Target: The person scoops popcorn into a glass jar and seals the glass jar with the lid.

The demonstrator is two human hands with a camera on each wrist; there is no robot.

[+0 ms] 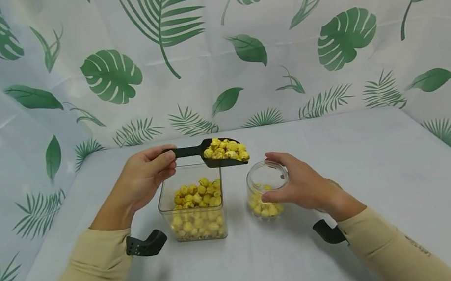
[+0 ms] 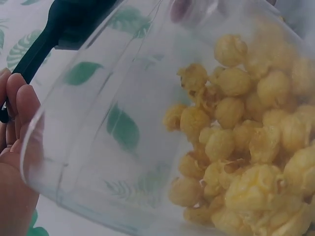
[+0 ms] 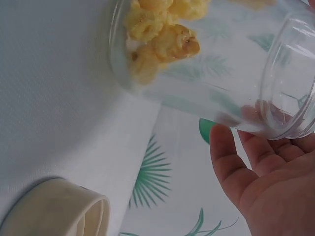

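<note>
My left hand pinches the handle of a black scoop, heaped with yellow popcorn. The scoop is above the table, over the back right of a clear square container partly filled with popcorn. To the right stands a clear round jar, its top uncovered, with popcorn in its lower part. My right hand grips the jar near its rim, thumb in front and fingers behind. In the left wrist view the container wall covers part of the scoop and hand.
A cream-coloured rounded thing with a hollow end lies on the table near the right hand; its kind is unclear. White cloth covers the table. A leaf-printed sheet rises at the back and sides.
</note>
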